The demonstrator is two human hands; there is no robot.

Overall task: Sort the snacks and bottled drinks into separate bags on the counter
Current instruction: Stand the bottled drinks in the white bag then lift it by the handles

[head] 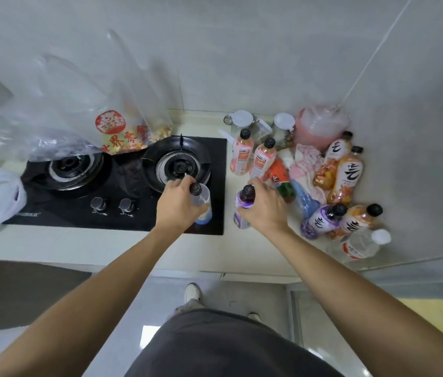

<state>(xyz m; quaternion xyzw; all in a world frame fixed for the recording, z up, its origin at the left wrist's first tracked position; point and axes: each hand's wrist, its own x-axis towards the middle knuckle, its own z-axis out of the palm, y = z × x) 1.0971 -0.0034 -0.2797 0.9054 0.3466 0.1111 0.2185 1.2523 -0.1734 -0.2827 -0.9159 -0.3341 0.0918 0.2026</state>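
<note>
Bottles gripped in both hands, clear bottle in left hand, purple bottle in right hand; mid-frame, either could slip onto the stove.

Clear bottle over stove, purple bottle beside

Both arms outstretched — left grip, right grip curled.

Ten bottles are showing, two of them in hands; two clear bags, two jars and two burners are sitting around.
</note>
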